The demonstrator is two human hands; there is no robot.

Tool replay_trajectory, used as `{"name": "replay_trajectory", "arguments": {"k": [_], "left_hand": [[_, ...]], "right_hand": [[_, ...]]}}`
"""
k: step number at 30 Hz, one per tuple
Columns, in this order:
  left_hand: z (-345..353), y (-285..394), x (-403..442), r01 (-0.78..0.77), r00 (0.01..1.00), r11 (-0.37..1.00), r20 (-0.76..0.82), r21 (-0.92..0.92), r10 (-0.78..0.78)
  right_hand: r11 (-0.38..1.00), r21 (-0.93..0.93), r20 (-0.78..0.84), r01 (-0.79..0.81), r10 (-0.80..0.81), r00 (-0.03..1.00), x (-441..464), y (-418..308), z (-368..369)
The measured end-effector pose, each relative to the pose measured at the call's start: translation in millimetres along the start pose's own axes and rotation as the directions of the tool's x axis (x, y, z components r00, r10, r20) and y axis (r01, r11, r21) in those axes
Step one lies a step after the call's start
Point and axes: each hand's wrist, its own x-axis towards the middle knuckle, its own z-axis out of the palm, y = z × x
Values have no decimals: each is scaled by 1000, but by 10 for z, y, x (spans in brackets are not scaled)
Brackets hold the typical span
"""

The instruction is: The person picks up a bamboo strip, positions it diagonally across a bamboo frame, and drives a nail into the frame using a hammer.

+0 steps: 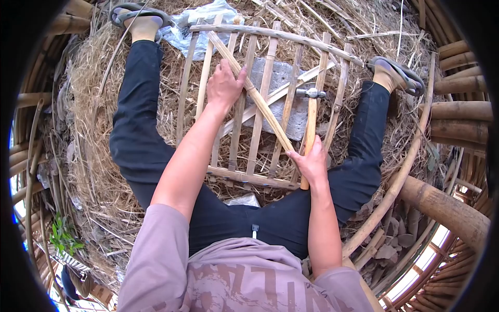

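A slatted bamboo frame point(268, 78) lies between my legs, with several slats joined to a curved top rail and a bottom rail. Across it runs a loose diagonal bamboo strip point(265, 108). My left hand point(225, 86) is closed around the strip near its upper end. At the strip's lower end, my right hand point(311, 162) holds it together with the wooden handle of a hammer point(311, 117), whose metal head points away from me. Another pale strip point(280, 93) passes diagonally beneath the slats, over a grey stone block point(275, 73).
Dry straw point(99, 93) covers the ground. A clear plastic bag point(200, 23) lies beyond the frame near my left foot. Bamboo poles point(447, 208) stand at the right, and a curved bamboo wall surrounds the spot. A green plant point(63, 236) grows at the lower left.
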Motion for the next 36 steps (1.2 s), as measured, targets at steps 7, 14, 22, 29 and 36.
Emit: {"name": "replay_trajectory", "arguments": {"k": [7, 14, 22, 29, 36], "left_hand": [[0, 19, -41, 7, 999, 1000, -39, -13, -7], [-14, 16, -33, 39, 998, 987, -50, -157, -47], [84, -47, -55, 14, 995, 998, -96, -66, -20], [33, -14, -72, 10, 996, 994, -91, -112, -20], [-83, 67, -61, -15, 994, 985, -112, -172, -4]], "right_hand": [[997, -66, -15, -30, 29, 999, -7, -18, 9], [991, -104, 34, -85, 89, 995, 30, 9, -31], [959, 250, 49, -130, 122, 991, 80, 47, -170], [963, 266, -237, -38, 104, 966, 70, 181, -206], [998, 56, -268, -29, 43, 962, 32, 335, -229]]}}
